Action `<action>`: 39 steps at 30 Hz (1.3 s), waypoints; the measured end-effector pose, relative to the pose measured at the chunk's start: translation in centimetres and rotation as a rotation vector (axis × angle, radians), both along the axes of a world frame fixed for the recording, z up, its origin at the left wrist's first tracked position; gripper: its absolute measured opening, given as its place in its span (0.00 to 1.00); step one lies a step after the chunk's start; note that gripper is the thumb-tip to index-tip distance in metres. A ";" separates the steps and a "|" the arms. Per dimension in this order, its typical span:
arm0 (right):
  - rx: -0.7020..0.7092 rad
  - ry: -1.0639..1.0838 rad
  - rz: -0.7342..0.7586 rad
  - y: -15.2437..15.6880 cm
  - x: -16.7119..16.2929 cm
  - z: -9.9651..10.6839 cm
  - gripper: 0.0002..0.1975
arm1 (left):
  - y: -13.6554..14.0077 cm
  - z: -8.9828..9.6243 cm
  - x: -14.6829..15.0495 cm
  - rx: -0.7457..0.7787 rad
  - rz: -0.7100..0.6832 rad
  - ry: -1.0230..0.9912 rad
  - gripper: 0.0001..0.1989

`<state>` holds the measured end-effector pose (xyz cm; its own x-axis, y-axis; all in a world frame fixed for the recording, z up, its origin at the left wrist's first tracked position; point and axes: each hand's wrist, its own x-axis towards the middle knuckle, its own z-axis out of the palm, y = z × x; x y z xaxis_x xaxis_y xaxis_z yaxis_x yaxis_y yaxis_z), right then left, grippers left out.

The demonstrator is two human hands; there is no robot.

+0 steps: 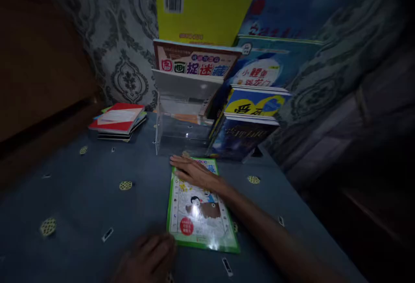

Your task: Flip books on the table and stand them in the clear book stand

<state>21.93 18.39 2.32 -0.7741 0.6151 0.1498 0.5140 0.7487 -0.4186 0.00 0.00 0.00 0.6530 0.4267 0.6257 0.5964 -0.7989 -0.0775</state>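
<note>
A picture book (207, 227) with a green border lies flat on the table, its glossy cover facing up and catching light. Across its upper part rests my right hand (194, 174), flat with the fingers stretched toward the book's top left corner. My left hand (147, 257) is low in the view, beside the book's lower left corner. Motion smears its fingers, so I cannot make out whether it touches the book. Just beyond the book stands a clear tiered book rack (184, 138) with books in its upper tiers.
On the rack's right side stand a dark blue book (241, 138), a blue-and-yellow book (256, 101) and taller blue ones. A small stack of books (118, 119) lies at the back left. The patterned tablecloth (97, 201) reaches the papered wall (126, 75).
</note>
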 end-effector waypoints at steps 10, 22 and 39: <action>0.019 0.043 -0.157 -1.6 5.4 -1.2 0.25 | -0.1 0.3 -0.1 -0.008 0.001 0.032 0.19; 0.027 0.083 -0.420 -4.6 12.0 -2.8 0.27 | 0.3 2.3 -0.7 -0.300 -0.054 0.051 0.18; 0.090 0.024 -0.385 -4.3 11.9 -2.8 0.28 | 18.2 1.7 1.5 -0.512 0.122 0.134 0.20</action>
